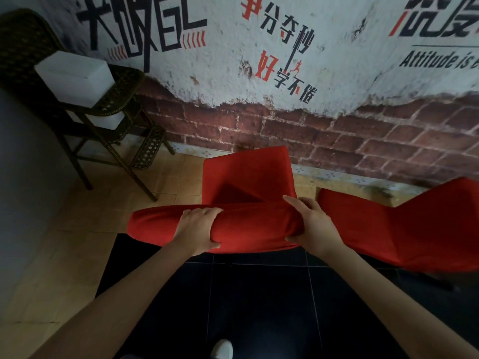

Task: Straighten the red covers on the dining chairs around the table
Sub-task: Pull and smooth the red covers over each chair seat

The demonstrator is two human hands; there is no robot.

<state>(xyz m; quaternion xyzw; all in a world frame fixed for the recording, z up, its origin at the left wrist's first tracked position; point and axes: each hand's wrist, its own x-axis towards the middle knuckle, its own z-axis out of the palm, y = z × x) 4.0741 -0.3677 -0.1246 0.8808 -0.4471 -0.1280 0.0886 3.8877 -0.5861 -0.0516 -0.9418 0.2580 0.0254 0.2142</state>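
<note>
The wall (pixel 259 73) takes up most of what I see from here: rough white plaster painted with big black and red lettering, peeling away lower down to red brick. Below it the floor (pixel 77 242) is tan tile on the left, giving way to glossy black tile (pixel 259 307) under the person.

In the far left corner stands a dark woven wicker high chair (pixel 111 120) on thin metal legs, with a white rectangular foam block (pixel 75 79) sitting on its seat.

To the right, partly cut off, is a second dining chair in a smooth red fabric cover (pixel 414 229), just beside the one being handled.

Straight ahead is the dining chair in the red stretch cover (pixel 246 172), its seat running away toward the wall and its padded back top nearest the person. Both bare arms reach forward to that top edge. The left hand (pixel 198 230) is wrapped over the rounded top, fingers curled across it and thumb underneath, gripping the fabric. The right hand (pixel 311 226) clamps the right corner of the same back, fingers on the far side and thumb at the near side, the cloth bunched slightly between them.

At the bottom edge a white shoe (pixel 223 349) shows on the black tile.
</note>
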